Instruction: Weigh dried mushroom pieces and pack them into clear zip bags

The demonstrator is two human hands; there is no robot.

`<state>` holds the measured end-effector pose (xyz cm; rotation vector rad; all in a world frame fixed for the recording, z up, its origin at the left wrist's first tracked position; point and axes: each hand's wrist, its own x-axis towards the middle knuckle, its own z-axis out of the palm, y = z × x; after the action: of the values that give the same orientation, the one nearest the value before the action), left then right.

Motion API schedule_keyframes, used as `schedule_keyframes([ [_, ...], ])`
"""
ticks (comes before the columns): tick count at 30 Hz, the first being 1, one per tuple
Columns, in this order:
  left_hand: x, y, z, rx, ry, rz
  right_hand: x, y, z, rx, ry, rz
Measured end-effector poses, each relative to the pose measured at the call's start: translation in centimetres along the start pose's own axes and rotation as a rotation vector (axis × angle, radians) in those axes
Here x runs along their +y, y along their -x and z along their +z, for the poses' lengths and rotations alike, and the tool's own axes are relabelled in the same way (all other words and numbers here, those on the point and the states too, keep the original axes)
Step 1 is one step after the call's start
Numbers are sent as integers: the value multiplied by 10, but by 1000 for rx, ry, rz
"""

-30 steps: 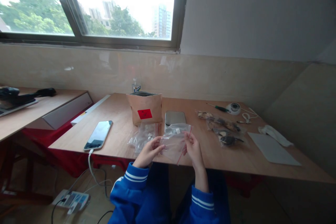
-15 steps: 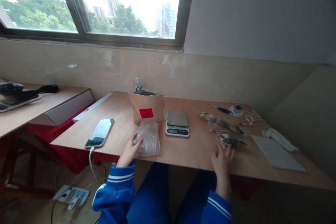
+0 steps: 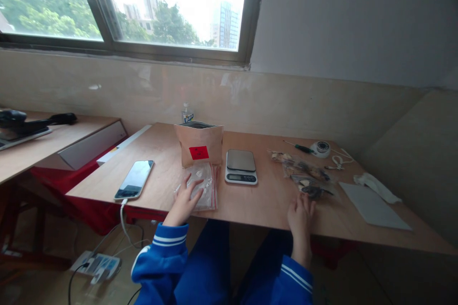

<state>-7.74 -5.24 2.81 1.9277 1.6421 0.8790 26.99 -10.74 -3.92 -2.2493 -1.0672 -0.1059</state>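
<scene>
Out on the left of the table (image 3: 257, 207), the phone (image 3: 135, 180) lies face up, cable (image 3: 122, 219) plugged into its near end and dropping over the edge. Next along comes the left hand (image 3: 183, 198), open, fingers spread wide over the clear bags (image 3: 206, 201), gripping nothing. Those bags lie flat near the front edge, red strips to the right. Right behind them stands the paper bag (image 3: 200, 137), mouth agape (red label facing us!), a bottle (image 3: 186, 115) peeking up at the back. Then it's the scale (image 3: 241, 167), its pan bare. Over to the right hand (image 3: 300, 213): fingers together, slightly bent, right at the near side of the packets (image 3: 310, 189); whether it grips one, I cannot tell. Beyond sit a screwdriver (image 3: 303, 148) and a white camera (image 3: 321, 149), and far right, a cloth (image 3: 379, 188) on a pale sheet (image 3: 372, 207).
</scene>
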Motion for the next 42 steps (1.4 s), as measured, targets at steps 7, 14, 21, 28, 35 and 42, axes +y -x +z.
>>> schedule_keyframes([
  [7,13,0,-16,8,188,94,-4,1,-2,-24,107,60],
  [14,20,5,-21,-44,282,76,-9,1,-5,51,-1,65],
  [21,29,6,-18,-68,327,96,-49,-5,-68,387,-305,-97],
  [28,56,10,-7,-177,417,118,-135,28,-106,405,-708,-148],
  [35,64,16,-9,-283,568,149,-164,50,-103,-265,-1203,-143],
  [42,66,19,-17,-375,733,96,-167,47,-84,-56,-934,-208],
])
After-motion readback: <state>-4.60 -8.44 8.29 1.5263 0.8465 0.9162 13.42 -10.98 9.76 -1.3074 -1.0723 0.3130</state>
